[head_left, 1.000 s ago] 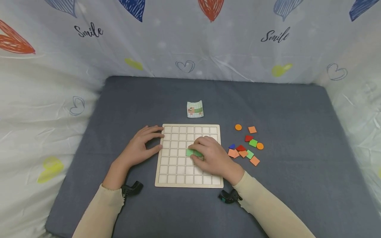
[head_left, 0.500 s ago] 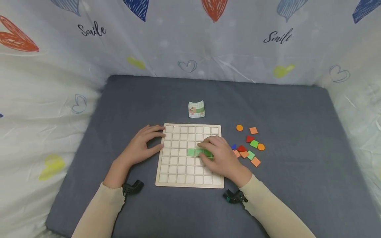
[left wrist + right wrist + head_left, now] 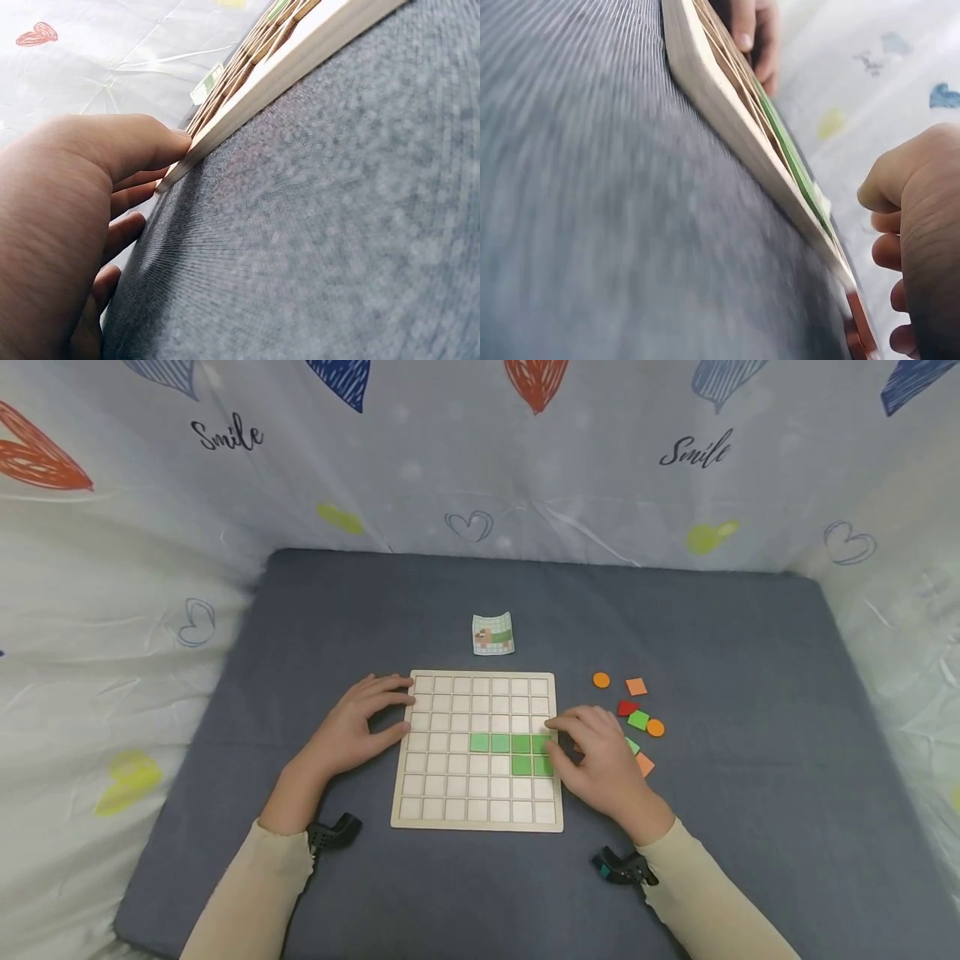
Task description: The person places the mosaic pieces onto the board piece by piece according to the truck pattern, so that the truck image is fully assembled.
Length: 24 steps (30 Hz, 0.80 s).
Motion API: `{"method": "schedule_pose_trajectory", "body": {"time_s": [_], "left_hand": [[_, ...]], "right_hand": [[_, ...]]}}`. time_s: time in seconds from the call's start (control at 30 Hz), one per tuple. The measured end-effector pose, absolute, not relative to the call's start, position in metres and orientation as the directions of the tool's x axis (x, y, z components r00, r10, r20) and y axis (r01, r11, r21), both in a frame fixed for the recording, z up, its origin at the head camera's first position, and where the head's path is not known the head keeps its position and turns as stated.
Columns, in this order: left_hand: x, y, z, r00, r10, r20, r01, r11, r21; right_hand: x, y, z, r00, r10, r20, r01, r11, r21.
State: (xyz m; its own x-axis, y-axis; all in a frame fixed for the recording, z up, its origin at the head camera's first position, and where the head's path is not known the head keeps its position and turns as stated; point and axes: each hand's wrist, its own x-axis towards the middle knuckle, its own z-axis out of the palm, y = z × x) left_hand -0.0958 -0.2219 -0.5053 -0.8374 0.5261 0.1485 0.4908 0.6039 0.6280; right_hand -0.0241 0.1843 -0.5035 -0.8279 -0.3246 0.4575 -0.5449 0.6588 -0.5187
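White sheeting (image 3: 585,460), printed with hearts and the word "Smile", hangs past the table's far edge and along both sides. Grey cloth covers the table (image 3: 750,710). A pale wooden board (image 3: 477,826), gridded into square cells, lies flat about midway between the table's left and right edges. Two cream sleeves (image 3: 247,893) enter from the near side. Left hand (image 3: 352,731), as I see it: thumb and fingers spread apart, tips resting on the board's left edge, toward its far-left corner. Right hand (image 3: 600,764): fingers loosely bent, thumb and forefinger apart, at the board's right edge and raised above it. A black wrist device (image 3: 333,833) sits at each cuff. One picture card (image 3: 492,635), slightly curled, lies between the board's far edge and the table's. Green squares (image 3: 521,744) in cells: four in a row running to the board's right edge, two more on the near side of that row's right end. Loose pieces (image 3: 636,687), orange, red and green, lie off the board's right edge; some are partly covered by the right hand.
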Motion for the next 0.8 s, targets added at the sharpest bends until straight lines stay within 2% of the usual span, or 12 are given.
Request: {"method": "schedule_pose_trajectory", "body": {"time_s": [0.47,0.8], "left_hand": [[-0.097,-0.221,-0.506,-0.839,0.525,0.145,0.487,0.602,0.633],[-0.096,-0.222,-0.506,-0.837,0.524,0.16,0.494,0.596,0.633]], "right_hand": [[-0.006,0.228,-0.508,-0.837,-0.181,0.516,-0.48,0.694,-0.536],[0.01,0.246,-0.511,-0.879,-0.13,0.46,-0.386,0.76,-0.522]]}}
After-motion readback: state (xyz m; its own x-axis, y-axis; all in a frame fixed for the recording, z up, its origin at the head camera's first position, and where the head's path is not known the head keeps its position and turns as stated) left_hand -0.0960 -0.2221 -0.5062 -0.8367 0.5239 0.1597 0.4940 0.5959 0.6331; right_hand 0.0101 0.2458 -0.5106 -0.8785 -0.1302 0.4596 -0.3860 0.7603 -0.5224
